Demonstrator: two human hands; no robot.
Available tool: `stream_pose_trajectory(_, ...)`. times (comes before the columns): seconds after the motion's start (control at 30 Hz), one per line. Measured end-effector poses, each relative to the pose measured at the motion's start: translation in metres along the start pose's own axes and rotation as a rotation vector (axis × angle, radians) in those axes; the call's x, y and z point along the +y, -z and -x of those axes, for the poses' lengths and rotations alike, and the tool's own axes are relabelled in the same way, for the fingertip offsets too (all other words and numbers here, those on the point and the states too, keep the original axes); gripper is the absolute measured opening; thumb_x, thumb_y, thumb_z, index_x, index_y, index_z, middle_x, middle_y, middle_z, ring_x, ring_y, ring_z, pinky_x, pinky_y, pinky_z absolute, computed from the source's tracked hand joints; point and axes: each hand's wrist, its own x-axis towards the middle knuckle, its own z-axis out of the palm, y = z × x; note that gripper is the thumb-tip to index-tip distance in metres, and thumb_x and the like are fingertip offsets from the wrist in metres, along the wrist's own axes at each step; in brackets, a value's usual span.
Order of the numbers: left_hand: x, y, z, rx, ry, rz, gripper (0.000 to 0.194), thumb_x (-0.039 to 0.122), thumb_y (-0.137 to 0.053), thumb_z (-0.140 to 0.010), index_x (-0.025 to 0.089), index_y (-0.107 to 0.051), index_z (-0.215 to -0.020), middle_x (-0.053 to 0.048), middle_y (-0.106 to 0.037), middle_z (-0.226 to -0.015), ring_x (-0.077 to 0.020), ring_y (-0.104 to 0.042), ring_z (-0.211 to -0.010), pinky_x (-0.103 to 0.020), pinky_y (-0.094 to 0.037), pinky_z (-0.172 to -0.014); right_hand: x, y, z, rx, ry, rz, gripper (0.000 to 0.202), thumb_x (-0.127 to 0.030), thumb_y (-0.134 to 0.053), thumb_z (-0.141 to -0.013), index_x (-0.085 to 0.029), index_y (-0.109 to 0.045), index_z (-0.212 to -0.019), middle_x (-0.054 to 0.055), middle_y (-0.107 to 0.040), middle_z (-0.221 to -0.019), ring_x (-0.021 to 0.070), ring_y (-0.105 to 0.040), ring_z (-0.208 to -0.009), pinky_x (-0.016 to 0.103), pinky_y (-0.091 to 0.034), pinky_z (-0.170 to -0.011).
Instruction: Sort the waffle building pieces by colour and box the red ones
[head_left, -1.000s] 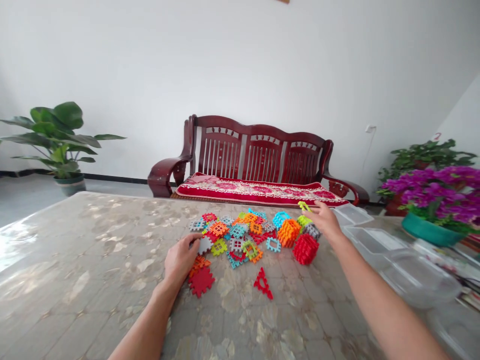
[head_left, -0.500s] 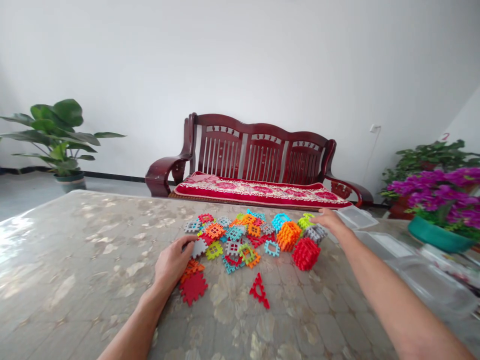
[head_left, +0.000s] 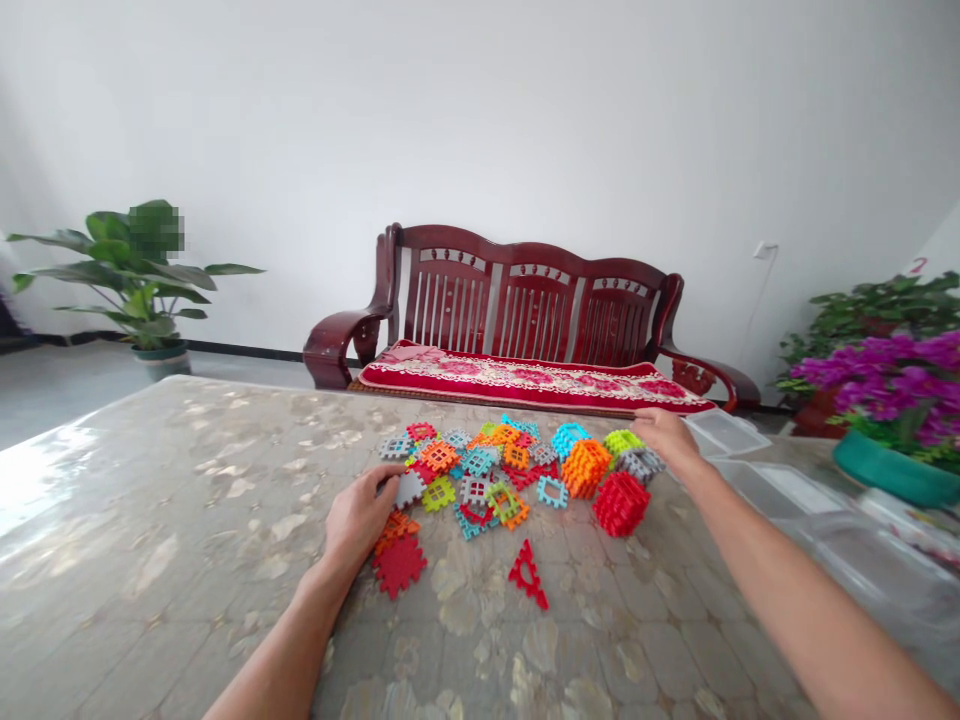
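Toothed plastic pieces in several colours lie in a loose pile [head_left: 478, 462] on the patterned table [head_left: 247, 560]. My left hand [head_left: 364, 512] rests at the pile's left side, its fingertips on a grey piece [head_left: 409, 489], with a red solid piece [head_left: 400, 568] below it. My right hand [head_left: 666, 436] is beside the green stack [head_left: 621, 442] and the grey stack [head_left: 641, 463]; its fingers are partly hidden. Blue [head_left: 570, 440], orange [head_left: 586, 469] and red [head_left: 621, 504] stacks sit just left of them. A red triangular piece [head_left: 529, 574] lies alone near the front.
Clear plastic containers [head_left: 780, 490] stand at the right, near a teal pot [head_left: 892, 467] of purple flowers. Behind the table is a wooden bench [head_left: 536, 300] with a red cover. A large potted plant [head_left: 154, 290] stands at the left.
The whole view has shifted slightly, so things appear further right. My right hand has drawn back a little from the green stack. My left hand stays at the grey piece.
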Motion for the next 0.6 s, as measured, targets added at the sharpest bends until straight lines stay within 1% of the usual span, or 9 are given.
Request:
stream_pose_trajectory(0.1,0.003,0.001,0.001,0.008,-0.01,0.009,0.035,0.034,-0.041,-0.087,0.03,-0.068,-0.11,0.001,-0.071,-0.114,-0.0194,-0.065,-0.102,-0.026,-0.047,-0.084,-0.042,-0.013,0.028,-0.063,0.111,-0.092,0.036,-0.026,-0.059,-0.072,-0.018,-0.067,-0.106,0.006,-0.073,-0.098,0.0176,-0.068,-0.088,0.027,-0.052,-0.079)
stream_pose_trajectory(0.17,0.004,0.002,0.002,0.004,-0.005,0.003,0.036,0.033,-0.04,-0.087,0.03,-0.068,-0.111,0.001,-0.071,-0.113,-0.0196,-0.065,-0.101,-0.026,-0.047,-0.083,-0.078,-0.027,0.059,-0.142,0.273,-0.219,0.032,-0.025,-0.057,-0.075,-0.017,-0.068,-0.103,0.006,-0.074,-0.095,0.0175,-0.068,-0.087,0.029,-0.052,-0.08)
stream_pose_trajectory(0.2,0.005,0.003,0.002,0.001,0.0,-0.002,0.037,0.032,-0.04,-0.088,0.03,-0.067,-0.112,0.001,-0.071,-0.113,-0.0198,-0.065,-0.1,-0.026,-0.047,-0.082,-0.096,-0.034,0.078,-0.187,0.333,-0.236,0.03,-0.025,-0.056,-0.075,-0.018,-0.069,-0.101,0.005,-0.074,-0.093,0.0172,-0.068,-0.086,0.029,-0.052,-0.08)
stream_pose_trajectory(0.3,0.006,0.004,0.003,0.004,0.008,-0.007,0.037,0.031,-0.039,-0.088,0.03,-0.067,-0.113,0.001,-0.071,-0.112,-0.0201,-0.066,-0.1,-0.026,-0.048,-0.081,-0.147,-0.06,0.133,-0.353,0.467,-0.18,0.022,-0.023,-0.057,-0.078,-0.023,-0.071,-0.094,0.002,-0.074,-0.094,0.0161,-0.066,-0.086,0.028,-0.05,-0.08)
stream_pose_trajectory(0.37,0.007,0.004,0.004,0.011,0.01,-0.002,0.038,0.029,-0.039,-0.088,0.03,-0.067,-0.113,0.001,-0.071,-0.113,-0.0198,-0.066,-0.1,-0.026,-0.048,-0.081,-0.173,-0.078,0.163,-0.408,0.573,-0.068,0.019,-0.025,-0.059,-0.08,-0.024,-0.072,-0.093,0.001,-0.074,-0.096,0.0172,-0.063,-0.094,0.03,-0.045,-0.087)
stream_pose_trajectory(0.4,0.008,0.004,0.004,0.012,0.012,0.002,0.037,0.029,-0.039,-0.088,0.03,-0.067,-0.112,0.001,-0.072,-0.112,-0.0196,-0.066,-0.099,-0.026,-0.048,-0.081,-0.182,-0.088,0.174,-0.42,0.62,-0.002,0.017,-0.027,-0.06,-0.081,-0.024,-0.072,-0.093,0.001,-0.073,-0.097,0.0177,-0.061,-0.097,0.03,-0.044,-0.089)
stream_pose_trajectory(0.47,0.008,0.004,0.004,0.013,0.018,0.015,0.037,0.027,-0.039,-0.088,0.03,-0.067,-0.112,0.001,-0.072,-0.112,-0.0189,-0.066,-0.098,-0.025,-0.048,-0.081,-0.196,-0.105,0.189,-0.442,0.718,0.115,0.019,-0.032,-0.063,-0.083,-0.024,-0.072,-0.097,0.002,-0.072,-0.099,0.0184,-0.058,-0.099,0.03,-0.041,-0.09)
stream_pose_trajectory(0.53,0.007,0.003,0.004,0.013,0.026,0.03,0.037,0.027,-0.04,-0.088,0.03,-0.067,-0.112,0.001,-0.072,-0.11,-0.0184,-0.066,-0.098,-0.025,-0.048,-0.081,-0.204,-0.119,0.197,-0.448,0.792,0.219,0.021,-0.036,-0.064,-0.084,-0.024,-0.071,-0.099,0.002,-0.071,-0.099,0.0195,-0.055,-0.1,0.031,-0.039,-0.089)
stream_pose_trajectory(0.6,0.006,0.003,0.004,0.011,0.032,0.048,0.036,0.027,-0.04,-0.087,0.03,-0.067,-0.112,0.001,-0.073,-0.109,-0.018,-0.066,-0.098,-0.025,-0.048,-0.083,-0.208,-0.129,0.201,-0.433,0.845,0.325,0.02,-0.038,-0.063,-0.085,-0.022,-0.07,-0.094,0.004,-0.07,-0.097,0.0216,-0.053,-0.1,0.033,-0.038,-0.087)
